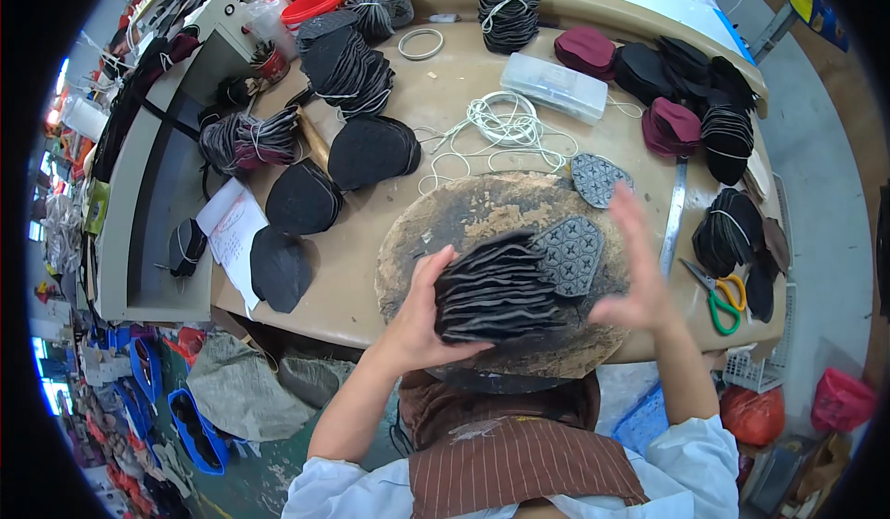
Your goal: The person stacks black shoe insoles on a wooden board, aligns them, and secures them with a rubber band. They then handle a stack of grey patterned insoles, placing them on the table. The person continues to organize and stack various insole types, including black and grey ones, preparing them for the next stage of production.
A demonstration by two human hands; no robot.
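Note:
A thick stack of black cut pieces (496, 292), thin and wavy at the edges, rests on a worn round wooden block (408, 232) in front of me. My left hand (422, 320) grips the stack's left side, thumb and fingers spread round it. A grey sole-shaped piece with an embossed pattern (567, 258) lies against the stack's right side. My right hand (640, 283) is held apart from the stack, over the block's right side, fingers stretched and nothing in them. Beyond it, at the block's far right edge, lies a second patterned grey piece (598, 179).
White cord (505, 125) lies tangled behind the block, near a clear plastic box (554, 88). Scissors with orange and green handles (718, 298) lie at right. Bundles of black pieces (348, 69) and maroon pieces (670, 127) stand around the table. A metal ruler (675, 213) lies right of the block.

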